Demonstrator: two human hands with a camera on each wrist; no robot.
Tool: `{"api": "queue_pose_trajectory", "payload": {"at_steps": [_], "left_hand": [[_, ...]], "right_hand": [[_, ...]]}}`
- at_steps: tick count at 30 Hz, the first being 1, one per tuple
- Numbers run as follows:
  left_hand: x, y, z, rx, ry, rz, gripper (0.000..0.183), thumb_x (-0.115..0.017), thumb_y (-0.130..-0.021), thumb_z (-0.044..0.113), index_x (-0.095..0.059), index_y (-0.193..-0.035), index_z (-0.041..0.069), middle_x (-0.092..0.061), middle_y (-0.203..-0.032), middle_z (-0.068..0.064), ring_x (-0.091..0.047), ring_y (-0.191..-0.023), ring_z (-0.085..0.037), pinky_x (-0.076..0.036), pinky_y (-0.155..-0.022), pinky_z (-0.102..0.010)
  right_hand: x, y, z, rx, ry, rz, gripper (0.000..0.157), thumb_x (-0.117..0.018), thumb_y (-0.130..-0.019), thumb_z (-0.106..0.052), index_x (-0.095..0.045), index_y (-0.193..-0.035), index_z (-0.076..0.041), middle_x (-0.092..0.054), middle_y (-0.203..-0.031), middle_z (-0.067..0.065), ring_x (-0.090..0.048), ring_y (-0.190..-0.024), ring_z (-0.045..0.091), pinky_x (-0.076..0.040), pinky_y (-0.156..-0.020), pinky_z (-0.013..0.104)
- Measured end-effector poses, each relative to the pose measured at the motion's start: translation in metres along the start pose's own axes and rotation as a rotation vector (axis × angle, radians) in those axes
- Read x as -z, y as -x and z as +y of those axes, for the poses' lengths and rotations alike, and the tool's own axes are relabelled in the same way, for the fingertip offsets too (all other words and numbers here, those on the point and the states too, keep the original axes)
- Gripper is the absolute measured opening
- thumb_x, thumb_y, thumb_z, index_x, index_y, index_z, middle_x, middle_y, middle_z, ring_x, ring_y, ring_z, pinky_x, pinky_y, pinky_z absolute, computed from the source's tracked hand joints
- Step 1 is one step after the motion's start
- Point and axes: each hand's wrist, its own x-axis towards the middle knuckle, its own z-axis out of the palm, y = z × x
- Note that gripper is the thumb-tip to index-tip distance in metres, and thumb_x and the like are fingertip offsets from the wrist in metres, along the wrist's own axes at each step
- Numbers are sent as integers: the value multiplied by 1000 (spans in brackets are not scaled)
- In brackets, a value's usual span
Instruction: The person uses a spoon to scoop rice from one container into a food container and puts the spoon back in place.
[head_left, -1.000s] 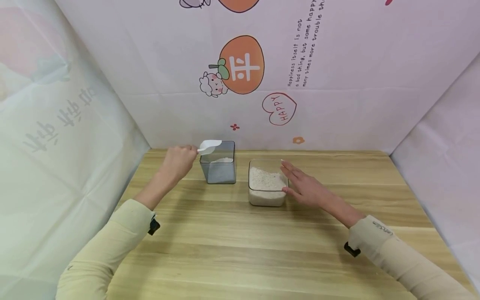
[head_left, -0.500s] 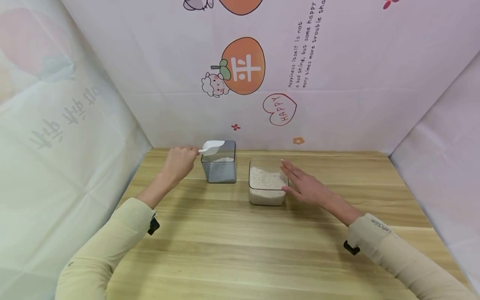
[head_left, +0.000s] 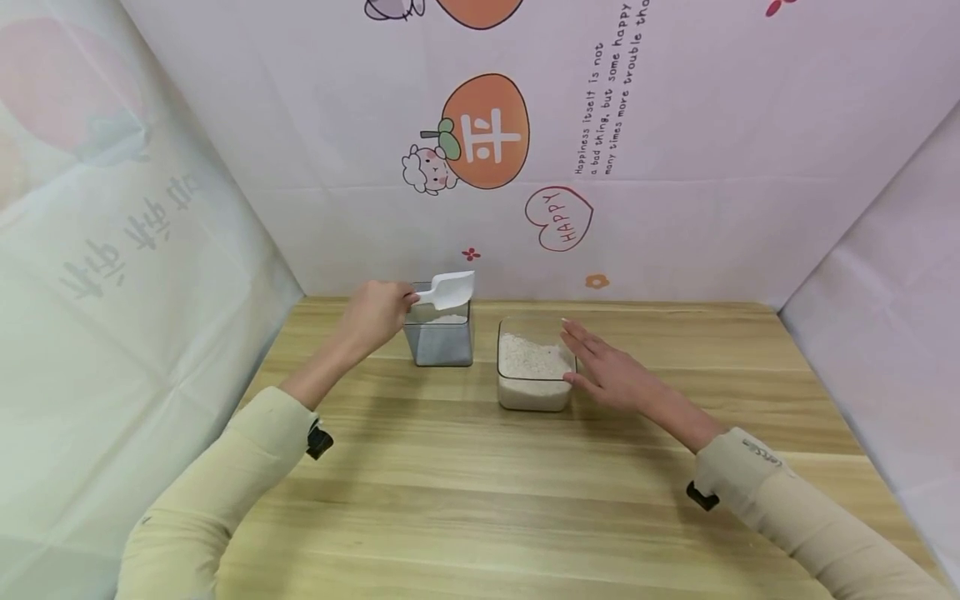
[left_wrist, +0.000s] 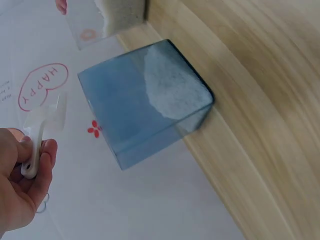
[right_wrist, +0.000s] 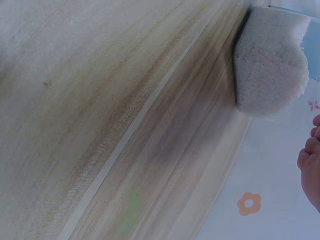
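A white scoop (head_left: 452,291) is pinched by its handle in my left hand (head_left: 377,315), above the rim of a blue-tinted square container (head_left: 444,343). In the left wrist view, thumb and fingers grip the scoop's handle (left_wrist: 33,159), and white grains (left_wrist: 172,82) lie in the blue container's lower part. To its right stands a clear square container (head_left: 534,395), about half full of pale rice-like grains (right_wrist: 272,62). My right hand (head_left: 611,375) rests with extended fingers against that container's right side. Whether the scoop carries grains is hard to tell.
Both containers stand near the back of a wooden table (head_left: 480,500). Behind the table hangs a printed white backdrop (head_left: 675,233), and white sheets close off the left and right sides.
My left hand has carried the scoop to the right and slightly up over the blue container, and the scoop's bowl has turned. The right hand stays against the clear container.
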Motion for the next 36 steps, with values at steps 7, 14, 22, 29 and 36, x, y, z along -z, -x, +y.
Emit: {"api": "queue_pose_trajectory", "payload": {"at_steps": [7, 14, 22, 29, 36], "left_hand": [[-8, -12, 30, -78, 20, -82, 20, -63, -99, 16, -76, -90, 4, -72, -75, -5, -53, -59, -13, -46, -56, -27], [-25, -21, 58, -207, -68, -120, 20, -63, -99, 18, -75, -90, 6, -68, -71, -4, -46, -54, -12, -40, -49, -25], [-43, -31, 82, -297, -147, -152, 16, -65, -97, 18, -74, -90, 7, -73, -78, -5, -54, -55, -16, -47, -47, -30], [-71, -44, 103, -405, -308, -230, 20, -65, -86, -1, -68, -73, 15, -69, -71, 3, -47, -58, -11, -51, -51, -32], [-90, -60, 123, -463, -350, -273, 20, -64, -90, 5, -71, -78, 19, -71, -78, 6, -51, -60, -10, -52, -54, -30]], "right_hand": [[-1, 0, 0, 2, 1, 0, 72, -51, -104, -38, -23, -156, 2, -18, -165, 20, -24, -151, 37, -38, -112, 54], [-5, 2, 2, -3, 1, 6, 72, -51, -104, -40, -23, -156, 1, -18, -165, 20, -26, -150, 38, -39, -112, 54], [-4, 0, 3, -5, -1, 9, 73, -52, -103, -39, -22, -157, 1, -16, -166, 17, -26, -150, 37, -38, -113, 54], [-3, 0, 4, 2, -15, 27, 72, -56, -102, -37, -26, -155, 1, -19, -165, 18, -31, -148, 37, -40, -110, 55], [-4, 0, 6, 3, 7, 9, 72, -53, -103, -39, -25, -156, 1, -18, -165, 18, -31, -148, 37, -42, -108, 54]]}}
